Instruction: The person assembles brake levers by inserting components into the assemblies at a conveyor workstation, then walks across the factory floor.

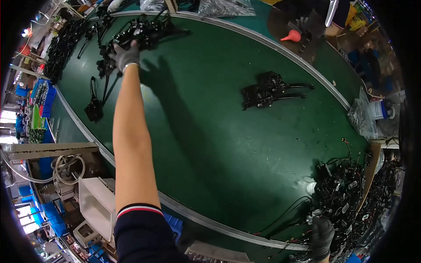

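My left hand (127, 58), in a grey glove with bare fingertips, reaches to the far left side of the green table. Its fingers are spread at the edge of a heap of black handlebar lever assemblies (142, 33), with no part clearly gripped. One lever assembly (94, 108) lies apart, nearer to me at the left. Two more lever assemblies (263, 93) lie side by side right of the middle, levers pointing right. My right hand (322, 239), in a dark glove, is low at the right beside a pile of black cables (340, 193); its fingers are hard to make out.
A metal rail edges the green table (210, 144). Beyond the far rail are a red rubber bulb (293, 36), clear plastic bags (226, 8) and part of another person. At the right stands a white and blue tub (378, 109). Beige plastic housings (96, 206) stand at lower left.
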A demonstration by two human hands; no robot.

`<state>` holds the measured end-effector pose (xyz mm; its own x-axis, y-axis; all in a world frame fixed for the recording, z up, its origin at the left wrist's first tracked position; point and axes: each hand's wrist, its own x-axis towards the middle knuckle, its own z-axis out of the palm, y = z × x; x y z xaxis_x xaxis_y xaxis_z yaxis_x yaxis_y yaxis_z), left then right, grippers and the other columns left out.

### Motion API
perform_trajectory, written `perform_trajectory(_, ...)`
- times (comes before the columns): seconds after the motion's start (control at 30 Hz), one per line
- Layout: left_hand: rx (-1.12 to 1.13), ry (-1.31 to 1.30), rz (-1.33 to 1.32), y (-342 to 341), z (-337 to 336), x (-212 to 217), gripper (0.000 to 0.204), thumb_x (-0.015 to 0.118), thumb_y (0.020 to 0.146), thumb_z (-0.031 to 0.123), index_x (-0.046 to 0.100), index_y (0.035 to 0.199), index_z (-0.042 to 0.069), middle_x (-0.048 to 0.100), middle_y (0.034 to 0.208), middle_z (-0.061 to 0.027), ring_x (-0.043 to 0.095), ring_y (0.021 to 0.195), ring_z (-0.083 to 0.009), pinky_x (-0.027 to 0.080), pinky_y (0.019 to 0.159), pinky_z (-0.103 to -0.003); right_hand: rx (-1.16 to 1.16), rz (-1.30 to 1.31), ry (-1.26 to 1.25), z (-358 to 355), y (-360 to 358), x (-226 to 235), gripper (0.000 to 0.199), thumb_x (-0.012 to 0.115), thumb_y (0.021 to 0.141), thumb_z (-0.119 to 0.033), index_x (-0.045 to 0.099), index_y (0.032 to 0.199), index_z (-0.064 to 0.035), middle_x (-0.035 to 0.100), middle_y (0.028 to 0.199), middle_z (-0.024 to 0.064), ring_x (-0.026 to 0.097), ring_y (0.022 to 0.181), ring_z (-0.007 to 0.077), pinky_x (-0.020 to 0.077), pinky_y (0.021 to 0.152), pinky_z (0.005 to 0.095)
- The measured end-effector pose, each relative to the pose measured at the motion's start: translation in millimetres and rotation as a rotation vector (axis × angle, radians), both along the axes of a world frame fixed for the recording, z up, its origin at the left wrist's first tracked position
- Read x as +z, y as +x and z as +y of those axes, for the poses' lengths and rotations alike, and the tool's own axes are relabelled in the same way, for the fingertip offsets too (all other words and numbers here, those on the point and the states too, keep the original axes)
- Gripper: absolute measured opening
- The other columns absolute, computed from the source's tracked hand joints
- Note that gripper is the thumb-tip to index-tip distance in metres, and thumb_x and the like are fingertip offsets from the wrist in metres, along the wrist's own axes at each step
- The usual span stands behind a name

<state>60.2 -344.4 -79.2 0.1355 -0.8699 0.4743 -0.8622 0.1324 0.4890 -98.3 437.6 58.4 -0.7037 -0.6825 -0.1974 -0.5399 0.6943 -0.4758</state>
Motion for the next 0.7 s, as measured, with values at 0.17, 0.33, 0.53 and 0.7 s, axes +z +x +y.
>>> perform_trajectory(0.17, -0.426, -0.351, -0.11, -2, 51, -22, 0.06, 0.064, 0.08, 0.036, 0.044, 0.133, 0.019, 0.042, 0.137, -0.0198, 0.043, 0.123, -0.0388, 0.036, 0.102, -0.043, -0.313, -0.156, -0.022, 30, 37, 2, 0.014, 0.061, 0.08, -0.006, 0.065, 0.093, -0.0031, 0.063, 0.082, 0.0134, 0.062, 0.076, 0.0282, 0.0482, 0.068, 0.0343)
perform_trajectory(0.33, -0.46, -0.13, -0.314, 37, 127, -7, 0.051, 0.063, 0.077, 0.025, 0.052, 0.124, 0.011, 0.045, 0.134, -0.0176, 0.039, 0.126, -0.0361, 0.032, 0.104, -0.046, -0.216, -0.392, -0.08, 57, 99, 21, 0.019, 0.061, 0.086, -0.01, 0.065, 0.103, -0.0027, 0.067, 0.097, 0.0091, 0.063, 0.089, 0.02, 0.0493, 0.079, 0.0308)
perform_trajectory(0.53, -0.863, 0.276, -0.791, 8, 267, 53, 0.051, 0.063, 0.079, 0.034, 0.054, 0.126, 0.015, 0.046, 0.136, -0.0119, 0.034, 0.131, -0.034, 0.027, 0.108, -0.044, -0.271, -0.2, -0.144, 100, 195, 60, 0.02, 0.062, 0.083, -0.01, 0.064, 0.102, -0.0022, 0.065, 0.091, 0.0125, 0.062, 0.082, 0.0264, 0.0488, 0.074, 0.0346)
perform_trajectory(0.7, -1.45, 0.453, -0.868, 58, 427, 143, 0.05, 0.063, 0.081, 0.038, 0.055, 0.124, 0.014, 0.048, 0.133, -0.0125, 0.041, 0.126, -0.0331, 0.034, 0.104, -0.042, -0.19, -0.124, -0.258, 112, 253, 101, 0.019, 0.063, 0.081, -0.017, 0.065, 0.098, -0.0088, 0.06, 0.076, 0.0118, 0.059, 0.071, 0.0347, 0.048, 0.065, 0.0442)
